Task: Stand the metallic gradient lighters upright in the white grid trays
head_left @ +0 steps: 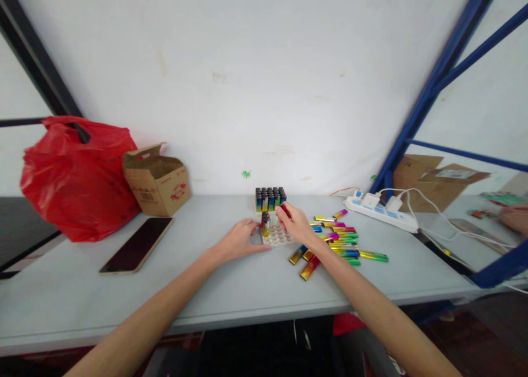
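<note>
My right hand (292, 223) is closed in a pinch on a red lighter (285, 209), above a pale tray (277, 237) with rows of round holes. Thumb and fingers spread, my left hand (241, 239) rests at the tray's left side, the thumb along its near edge. Upright in the tray's left part stand a few lighters (266, 227), one of them yellowish and clear. Right behind is a block of upright lighters (270, 198) with black tops and blue-yellow bodies. A loose pile of shiny, many-coloured lighters (338, 237) lies to the right, partly behind my right forearm.
A phone (138, 245) lies on the left of the table, near an open small carton (159, 181) and a red plastic bag (78, 179). To the right are a white power strip (381, 212) with cables and a blue metal frame (429, 96). Another person's hand (515, 217) shows beyond it.
</note>
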